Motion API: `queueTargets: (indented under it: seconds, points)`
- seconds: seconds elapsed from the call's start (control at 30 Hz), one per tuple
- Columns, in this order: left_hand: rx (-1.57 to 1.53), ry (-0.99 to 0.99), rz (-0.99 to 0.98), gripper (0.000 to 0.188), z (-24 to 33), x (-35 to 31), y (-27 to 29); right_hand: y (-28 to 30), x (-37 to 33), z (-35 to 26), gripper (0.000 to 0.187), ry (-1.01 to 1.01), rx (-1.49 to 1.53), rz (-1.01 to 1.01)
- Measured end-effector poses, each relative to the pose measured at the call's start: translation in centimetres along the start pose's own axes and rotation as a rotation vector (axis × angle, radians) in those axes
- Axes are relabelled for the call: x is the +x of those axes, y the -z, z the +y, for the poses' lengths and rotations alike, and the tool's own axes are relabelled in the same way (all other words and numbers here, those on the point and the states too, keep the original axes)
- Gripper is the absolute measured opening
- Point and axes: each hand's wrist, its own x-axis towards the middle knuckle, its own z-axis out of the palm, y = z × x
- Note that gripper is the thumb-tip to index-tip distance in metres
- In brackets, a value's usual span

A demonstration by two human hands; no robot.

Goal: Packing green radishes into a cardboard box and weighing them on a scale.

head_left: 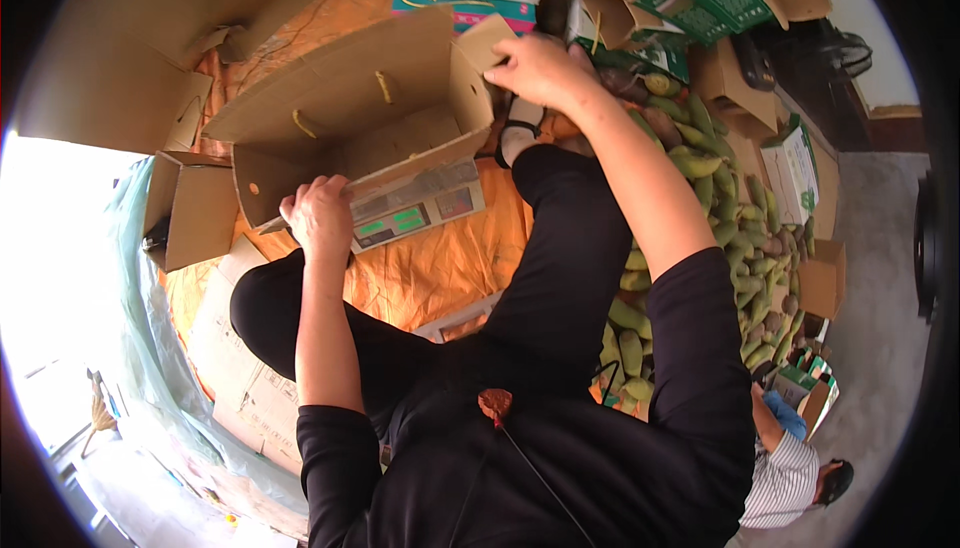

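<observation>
Carton (340, 108): open-topped, in front of the crossed legs, just behind the lit panel of a scale (458, 202). Its underside is hidden, so I cannot confirm it rests on the platform. Hands well apart. Left hand (322, 214): fingers curled over the left part of the near edge. Right hand (540, 70): pinching the flap (484, 42) at the right end. 2 rope handles (385, 88) show on the inner far wall.

Handling, my estimate: light; thin but fairly stiff board, dry, unlikely to slip; flaps bend easily at the creases, corners could crush. For lifting I'd favour 1 palm per end wall; the flap alone might fold.
</observation>
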Motion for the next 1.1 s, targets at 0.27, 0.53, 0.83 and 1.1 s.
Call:
queueTargets:
  seconds: [0.27, 0.53, 0.83, 1.1]
  points:
    - [0.073, 0.001, 0.013, 0.015, -0.4, 0.0, -0.4, 1.5, -6.0, 6.9, 0.040, -0.074, 0.423, 0.186]
    - [0.078, 0.022, -0.034, 0.019, 1.2, 0.1, -0.3, -10.1, -19.0, 18.3, 0.030, -0.504, 0.187, 0.097]
    - [0.102, 0.013, -0.071, 0.022, 2.0, 0.6, -1.4, -32.1, -34.3, 25.1, 0.024, -0.443, -0.066, -0.438]
    - [0.089, 0.056, -0.080, 0.025, 0.6, 0.1, -0.6, -30.9, -26.5, 21.6, 0.019, -1.124, 0.675, 0.105]
